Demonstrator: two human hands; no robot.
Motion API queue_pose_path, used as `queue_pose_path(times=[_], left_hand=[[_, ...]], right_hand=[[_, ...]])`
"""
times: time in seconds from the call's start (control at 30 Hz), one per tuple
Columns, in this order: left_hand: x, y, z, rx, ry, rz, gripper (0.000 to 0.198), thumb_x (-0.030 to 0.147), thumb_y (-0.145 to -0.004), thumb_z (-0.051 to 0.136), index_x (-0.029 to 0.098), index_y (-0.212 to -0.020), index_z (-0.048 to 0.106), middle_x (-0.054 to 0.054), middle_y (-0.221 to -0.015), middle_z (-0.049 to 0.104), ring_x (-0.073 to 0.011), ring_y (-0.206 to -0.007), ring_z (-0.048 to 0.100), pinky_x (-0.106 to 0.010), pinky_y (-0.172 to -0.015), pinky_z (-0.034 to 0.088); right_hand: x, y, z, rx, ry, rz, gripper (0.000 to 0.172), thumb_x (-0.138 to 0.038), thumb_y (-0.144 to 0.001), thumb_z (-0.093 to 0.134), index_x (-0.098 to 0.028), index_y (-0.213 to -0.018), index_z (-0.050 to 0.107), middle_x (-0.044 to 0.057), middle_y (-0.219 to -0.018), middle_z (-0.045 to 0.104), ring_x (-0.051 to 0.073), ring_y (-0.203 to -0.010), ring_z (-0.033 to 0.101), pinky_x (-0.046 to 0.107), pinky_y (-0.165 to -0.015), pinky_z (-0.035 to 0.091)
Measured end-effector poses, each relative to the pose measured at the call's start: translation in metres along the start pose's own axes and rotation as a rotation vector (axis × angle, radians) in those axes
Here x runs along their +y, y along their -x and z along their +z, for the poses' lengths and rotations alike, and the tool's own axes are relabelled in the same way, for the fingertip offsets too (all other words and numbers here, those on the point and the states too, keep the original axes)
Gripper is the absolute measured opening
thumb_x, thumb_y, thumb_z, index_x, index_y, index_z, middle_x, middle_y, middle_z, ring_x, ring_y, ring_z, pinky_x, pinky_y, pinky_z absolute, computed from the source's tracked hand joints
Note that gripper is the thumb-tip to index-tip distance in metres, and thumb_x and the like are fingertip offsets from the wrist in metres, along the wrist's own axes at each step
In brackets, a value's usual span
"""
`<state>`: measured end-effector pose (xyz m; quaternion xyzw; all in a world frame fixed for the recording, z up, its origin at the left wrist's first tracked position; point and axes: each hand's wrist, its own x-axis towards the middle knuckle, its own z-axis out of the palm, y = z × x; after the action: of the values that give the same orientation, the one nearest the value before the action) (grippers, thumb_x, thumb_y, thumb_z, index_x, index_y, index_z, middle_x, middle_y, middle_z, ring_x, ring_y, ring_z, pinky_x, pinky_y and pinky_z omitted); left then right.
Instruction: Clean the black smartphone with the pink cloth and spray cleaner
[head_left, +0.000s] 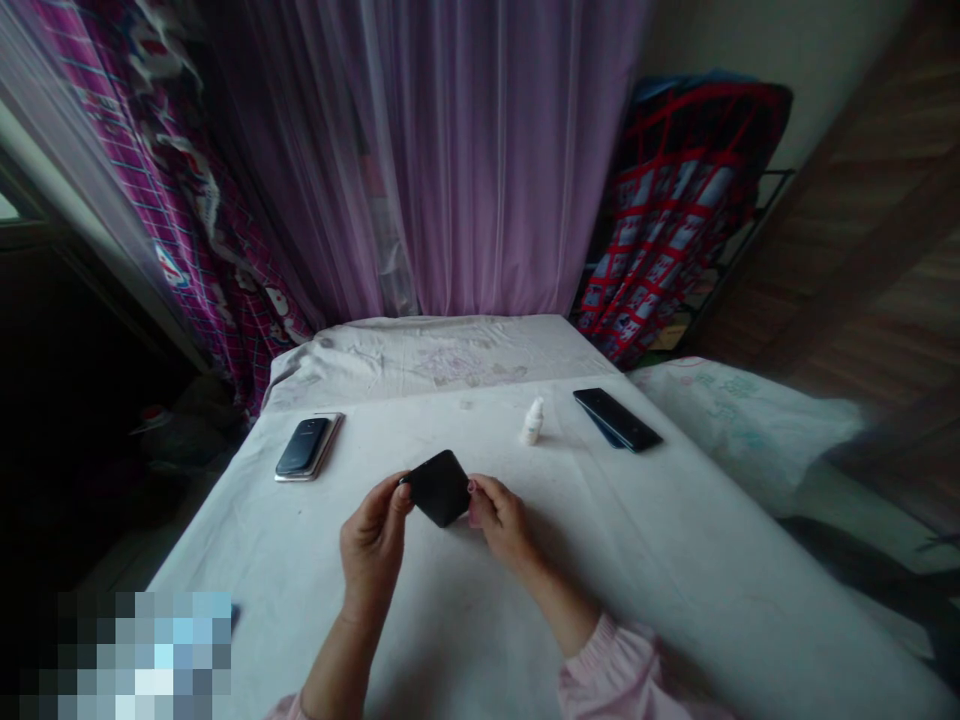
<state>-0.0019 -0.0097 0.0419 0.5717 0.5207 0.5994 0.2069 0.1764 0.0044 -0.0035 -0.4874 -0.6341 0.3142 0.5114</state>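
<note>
Both my hands hold a small black square cloth or pad (439, 487) just above the white-covered table (465, 620). My left hand (373, 545) pinches its left corner between thumb and fingers. My right hand (501, 518) grips its right edge, fingers curled. A dark phone (307, 446) lies to the left on the table. Beyond my right hand stands a small white bottle (532, 421), upright. To the right of the bottle lies a second dark phone (617, 419).
A purple curtain (480, 170) hangs behind the table. A red and blue patterned cloth (675, 210) drapes over a rack at the back right. Patterned pink fabric (187, 220) hangs at the left. Something blue (234, 615) shows at the table's near left edge.
</note>
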Motion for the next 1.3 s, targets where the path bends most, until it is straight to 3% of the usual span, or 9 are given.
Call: queue_pose_path(times=[0.1, 0.17, 0.33, 0.5, 0.9, 1.2, 1.3], left_hand=[[-0.005, 0.007, 0.008, 0.002, 0.154, -0.117, 0.037, 0.051, -0.088, 0.06, 0.017, -0.1, 0.068, -0.005, -0.093, 0.074, -0.0197, -0.079, 0.073, -0.034, -0.067, 0.064], [-0.012, 0.009, 0.013, -0.045, 0.17, -0.122, 0.036, 0.051, -0.088, 0.059, 0.018, -0.101, 0.066, -0.003, -0.09, 0.074, -0.0186, -0.077, 0.072, -0.034, -0.068, 0.064], [-0.031, 0.01, 0.015, -0.229, -0.111, 0.029, 0.025, 0.042, -0.091, 0.055, 0.02, -0.098, 0.066, -0.002, -0.08, 0.075, -0.0181, -0.071, 0.072, -0.03, -0.068, 0.061], [-0.034, 0.011, 0.012, -0.282, -0.316, 0.186, 0.024, 0.037, -0.093, 0.051, 0.023, -0.102, 0.07, -0.004, -0.092, 0.078, -0.0206, -0.081, 0.074, -0.033, -0.073, 0.061], [-0.01, 0.012, 0.025, -0.437, -0.401, 0.429, 0.03, 0.03, -0.1, 0.042, 0.022, -0.108, 0.069, -0.006, -0.094, 0.076, -0.0173, -0.08, 0.074, -0.025, -0.071, 0.06], [-0.011, 0.011, 0.028, -0.385, -0.399, 0.463, 0.03, 0.032, -0.101, 0.042, 0.02, -0.102, 0.07, -0.005, -0.084, 0.076, -0.0166, -0.071, 0.074, -0.023, -0.063, 0.059], [-0.011, 0.012, 0.028, -0.365, -0.403, 0.472, 0.031, 0.032, -0.101, 0.042, 0.02, -0.1, 0.07, -0.005, -0.083, 0.076, -0.0161, -0.07, 0.074, -0.023, -0.063, 0.059]], right_hand=[[-0.008, -0.008, -0.02, 0.01, 0.165, -0.118, 0.028, -0.031, -0.097, 0.038, -0.022, -0.099, 0.065, 0.001, -0.073, 0.066, 0.013, -0.06, 0.06, 0.023, -0.06, 0.05], [-0.014, -0.014, -0.037, 0.015, 0.316, -0.203, 0.026, -0.025, -0.096, 0.04, -0.022, -0.098, 0.065, 0.002, -0.081, 0.068, 0.014, -0.069, 0.064, 0.023, -0.066, 0.051], [-0.027, -0.02, -0.067, -0.041, 0.768, -0.315, 0.022, -0.015, -0.094, 0.045, -0.024, -0.098, 0.066, 0.003, -0.09, 0.068, 0.014, -0.074, 0.065, 0.022, -0.064, 0.045], [-0.029, -0.014, -0.061, -0.086, 0.942, -0.377, 0.021, -0.013, -0.094, 0.049, -0.024, -0.095, 0.066, 0.002, -0.083, 0.065, 0.013, -0.065, 0.06, 0.022, -0.059, 0.04], [-0.032, 0.003, -0.044, -0.056, 0.769, -0.414, 0.022, -0.016, -0.097, 0.045, -0.022, -0.102, 0.065, 0.006, -0.097, 0.069, 0.014, -0.079, 0.067, 0.022, -0.069, 0.051], [-0.009, -0.001, -0.07, 0.069, 0.568, -0.321, 0.029, -0.02, -0.098, 0.038, -0.021, -0.105, 0.067, 0.008, -0.099, 0.07, 0.016, -0.089, 0.068, 0.026, -0.081, 0.054], [0.009, 0.002, -0.073, 0.128, 0.443, -0.198, 0.031, -0.026, -0.097, 0.038, -0.019, -0.101, 0.068, 0.006, -0.081, 0.07, 0.016, -0.074, 0.068, 0.025, -0.073, 0.055]])
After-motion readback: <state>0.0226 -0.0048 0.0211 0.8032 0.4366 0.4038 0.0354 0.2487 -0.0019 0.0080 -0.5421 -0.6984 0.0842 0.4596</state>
